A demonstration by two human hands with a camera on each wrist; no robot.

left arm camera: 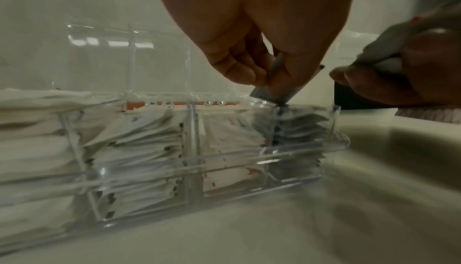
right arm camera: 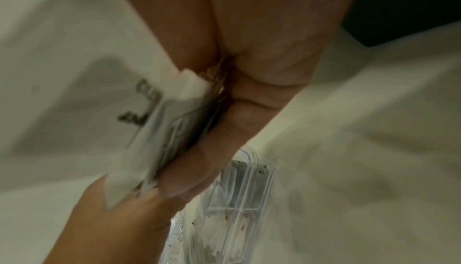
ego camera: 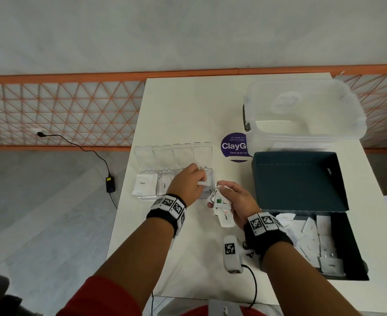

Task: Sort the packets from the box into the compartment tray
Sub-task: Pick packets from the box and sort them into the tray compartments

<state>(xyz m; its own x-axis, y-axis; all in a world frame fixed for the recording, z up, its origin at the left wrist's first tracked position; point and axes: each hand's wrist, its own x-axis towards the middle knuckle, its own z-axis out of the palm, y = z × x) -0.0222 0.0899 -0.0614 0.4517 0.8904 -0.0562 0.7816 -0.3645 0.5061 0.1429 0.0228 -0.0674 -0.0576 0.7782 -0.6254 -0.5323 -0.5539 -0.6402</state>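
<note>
A clear compartment tray (ego camera: 147,198) with raised lids sits left of centre, its compartments stacked with white packets. My left hand (ego camera: 199,179) hovers over the rightmost compartment and pinches one small packet (ego camera: 201,183) between thumb and fingers. In the left wrist view that packet (left arm camera: 264,93) hangs just above the compartment's wall, over the tray (left arm camera: 249,160). My right hand (ego camera: 218,195) is just right of the tray and grips a fanned bunch of packets (ego camera: 222,215), seen close up as blurred printed packets (right arm camera: 154,130). The dark box (ego camera: 354,252) at right holds several more loose packets.
The box's dark lid (ego camera: 297,179) stands open behind it. A large clear plastic bin (ego camera: 301,115) sits at the back right, with a purple round sticker (ego camera: 233,145) beside it. A white tagged device (ego camera: 231,254) with a cable lies near the table's front edge.
</note>
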